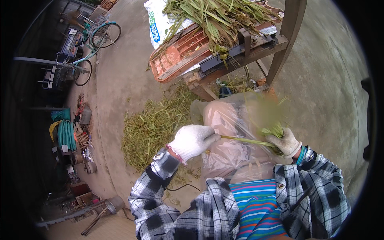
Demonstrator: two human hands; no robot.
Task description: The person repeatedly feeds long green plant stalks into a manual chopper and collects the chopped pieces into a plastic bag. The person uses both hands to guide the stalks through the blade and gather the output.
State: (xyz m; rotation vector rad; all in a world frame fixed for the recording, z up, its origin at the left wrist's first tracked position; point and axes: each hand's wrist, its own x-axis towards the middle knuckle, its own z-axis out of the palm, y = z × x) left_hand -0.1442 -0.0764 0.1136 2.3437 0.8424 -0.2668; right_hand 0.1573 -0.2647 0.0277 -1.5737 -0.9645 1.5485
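Note:
My left hand, in a white knit glove, pinches the brownish end of a long leaf stalk. The stalk stretches across to my right hand, gloved in soiled off-white. My right hand grips a bundle of green leaf stalks; the far part of this bundle is blurred. Both hands are above a clear plastic sheet spread over my lap. Ahead, a heap of long green and browning leaves rests on an orange plastic tray.
A wooden stand with a dark metal fixture supports the tray beside a white printed bag. Leaf scraps cover the concrete to my left. A cable lies nearby. Farther left are a bicycle and a metal pot.

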